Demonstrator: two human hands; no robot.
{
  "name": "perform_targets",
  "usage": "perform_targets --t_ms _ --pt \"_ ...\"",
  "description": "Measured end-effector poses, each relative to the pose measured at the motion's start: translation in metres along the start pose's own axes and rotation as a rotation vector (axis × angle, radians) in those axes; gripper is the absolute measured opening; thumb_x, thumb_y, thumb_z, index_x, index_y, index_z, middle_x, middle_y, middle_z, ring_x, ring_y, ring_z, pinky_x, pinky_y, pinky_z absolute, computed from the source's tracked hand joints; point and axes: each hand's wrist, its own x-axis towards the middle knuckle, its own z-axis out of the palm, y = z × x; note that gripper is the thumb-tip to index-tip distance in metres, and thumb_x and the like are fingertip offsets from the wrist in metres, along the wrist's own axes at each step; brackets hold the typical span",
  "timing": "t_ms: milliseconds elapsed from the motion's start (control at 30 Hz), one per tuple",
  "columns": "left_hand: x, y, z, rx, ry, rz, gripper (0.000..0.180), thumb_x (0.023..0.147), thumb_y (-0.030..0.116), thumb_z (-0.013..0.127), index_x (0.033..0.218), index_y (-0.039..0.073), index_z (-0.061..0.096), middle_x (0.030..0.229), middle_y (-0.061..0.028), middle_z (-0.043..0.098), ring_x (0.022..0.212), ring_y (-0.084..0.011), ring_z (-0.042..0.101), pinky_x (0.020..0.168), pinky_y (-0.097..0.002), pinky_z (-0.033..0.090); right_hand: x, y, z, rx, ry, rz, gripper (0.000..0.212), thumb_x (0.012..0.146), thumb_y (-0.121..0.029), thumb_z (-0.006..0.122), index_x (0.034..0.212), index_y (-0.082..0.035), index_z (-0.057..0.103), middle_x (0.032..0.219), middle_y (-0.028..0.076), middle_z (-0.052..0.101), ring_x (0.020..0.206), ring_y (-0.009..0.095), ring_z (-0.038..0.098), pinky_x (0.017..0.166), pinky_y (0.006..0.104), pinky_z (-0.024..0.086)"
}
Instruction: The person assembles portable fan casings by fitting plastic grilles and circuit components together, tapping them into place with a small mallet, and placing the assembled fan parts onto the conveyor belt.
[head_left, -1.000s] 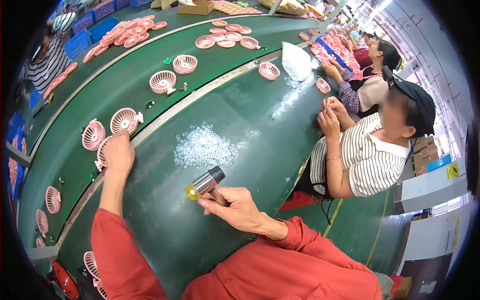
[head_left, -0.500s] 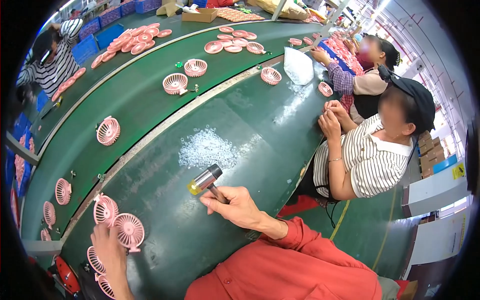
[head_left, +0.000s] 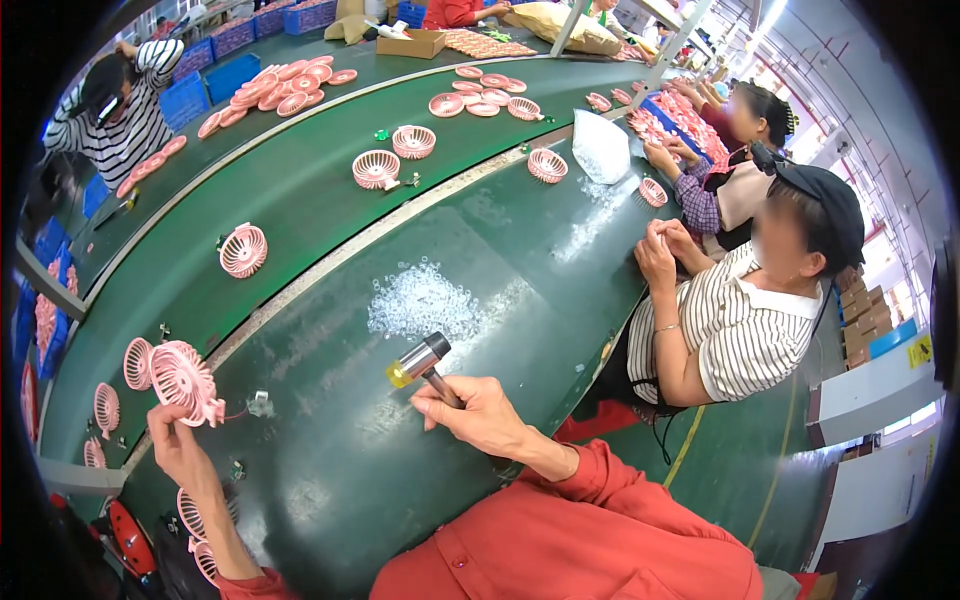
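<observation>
My left hand [head_left: 182,450] grips a pink round slatted fan housing [head_left: 182,383] by its lower edge, lifted at the left side of the green bench. It looks thick; I cannot tell whether a second one sits behind it. A thin wire runs from it to a small pale part [head_left: 260,403]. My right hand [head_left: 478,415] is closed around the handle of a mallet [head_left: 420,360], whose metal head has one yellow and one black face. More pink housings [head_left: 192,512] lie partly behind my left forearm. Beyond the mallet spreads a pile of small clear rings [head_left: 420,300].
A green conveyor belt [head_left: 300,270] curves along the far side, carrying spaced-out pink housings [head_left: 376,169]. A co-worker in a striped shirt [head_left: 735,320] sits to the right, hands together over the bench edge. A white plastic bag [head_left: 601,147] stands at the far right.
My left hand has risen from the bench and moved left, lifting a housing from where two lay. My right hand and the mallet have barely moved. The view has shifted slightly.
</observation>
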Motion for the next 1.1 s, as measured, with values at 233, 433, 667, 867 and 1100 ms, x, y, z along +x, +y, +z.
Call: perform_targets --t_ms 233,433,667,867,1100 --pt "-0.059 0.067 -0.002 0.262 -0.328 0.506 0.022 0.074 -0.009 0.058 0.093 0.002 0.059 0.099 -0.0197 0.054 0.091 -0.0368 0.055 0.074 -0.0447 0.045 0.008 0.005 0.008 -0.115 -0.052 -0.039 0.024 0.094 -0.024 0.067 0.095 -0.001 0.067 0.06 0.001 0.055 0.059 0.005 0.05 0.052 0.0278 0.04" --pt "-0.118 0.11 0.012 0.287 -0.419 0.449 0.021 0.069 -0.007 0.062 0.087 0.002 0.066 0.102 -0.019 0.058 0.093 -0.0378 0.057 0.076 -0.0455 0.048 0.008 -0.013 0.055 -0.358 -0.336 -0.259 0.046 0.087 -0.03 0.074 0.121 -0.002 0.063 0.067 0.015 0.06 0.062 0.018 0.064 0.055 0.0326 0.05" --pt "-0.133 0.089 0.02 0.256 -0.419 0.358 0.038 0.069 -0.009 0.064 0.102 0.008 0.07 0.102 -0.0142 0.058 0.091 -0.0334 0.058 0.077 -0.0408 0.05 0.007 0.017 0.041 -0.656 -0.186 -0.307 0.019 0.094 -0.013 0.064 0.085 0.004 0.062 0.059 0.012 0.058 0.051 0.014 0.056 0.049 0.0327 0.045" --pt "-0.143 0.089 0.02 0.285 -0.373 0.259 0.038 0.071 -0.007 0.063 0.104 0.01 0.072 0.095 -0.0107 0.055 0.088 -0.0302 0.058 0.074 -0.0378 0.051 0.021 0.004 0.068 -0.537 -0.421 -0.052 0.035 0.089 -0.028 0.073 0.091 0.005 0.062 0.065 0.015 0.056 0.057 0.016 0.049 0.053 0.0354 0.041" --pt "-0.14 0.075 0.015 0.315 -0.177 0.159 0.047 0.073 -0.011 0.059 0.118 0.001 0.062 0.096 -0.0146 0.058 0.087 -0.0326 0.057 0.075 -0.0396 0.05 0.017 0.013 0.069 -0.625 -0.293 -0.12 0.023 0.089 -0.017 0.065 0.083 0.004 0.058 0.066 0.025 0.058 0.061 0.043 0.059 0.055 0.0454 0.044"
